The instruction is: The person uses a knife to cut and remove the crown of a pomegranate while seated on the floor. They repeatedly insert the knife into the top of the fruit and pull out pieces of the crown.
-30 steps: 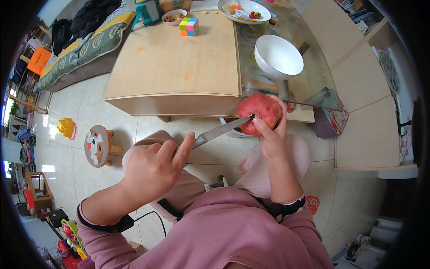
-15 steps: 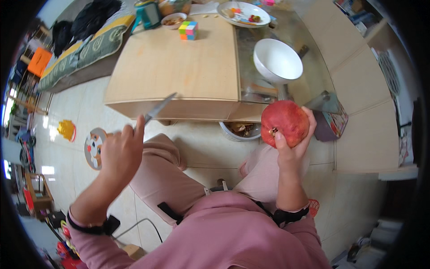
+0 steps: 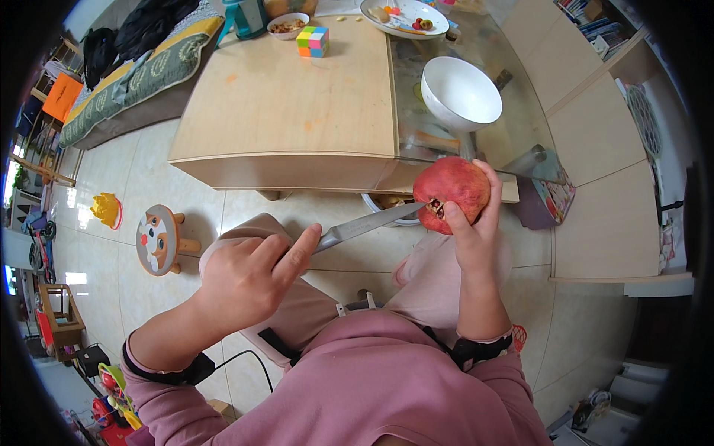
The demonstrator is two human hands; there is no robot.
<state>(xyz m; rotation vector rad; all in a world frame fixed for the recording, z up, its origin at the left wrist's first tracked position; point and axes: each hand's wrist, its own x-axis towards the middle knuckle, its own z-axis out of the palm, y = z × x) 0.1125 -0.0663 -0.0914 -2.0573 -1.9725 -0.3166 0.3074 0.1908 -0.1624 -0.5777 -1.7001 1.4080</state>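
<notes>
A knife [image 3: 364,227] is gripped in my left hand [image 3: 249,279], the forefinger stretched along the top of its handle end. Its blade points right, and the tip meets the pomegranate [image 3: 455,189] beside the crown; I cannot tell whether it has pierced the skin. My right hand [image 3: 480,234] holds the red pomegranate from the right and below, thumb near the crown. The fruit is above my lap, just off the table's front edge, with the crown turned toward the knife.
Ahead stands a wooden table [image 3: 290,111] with a glass side part, carrying a white bowl [image 3: 461,93], a plate [image 3: 405,28] and a colour cube [image 3: 313,42]. A waste bin [image 3: 378,202] is partly hidden beneath. A small dog-face stool [image 3: 156,239] stands on the left.
My left hand has brought the knife right and down, its tip now at the pomegranate. My right hand has shifted the fruit slightly left and up.
</notes>
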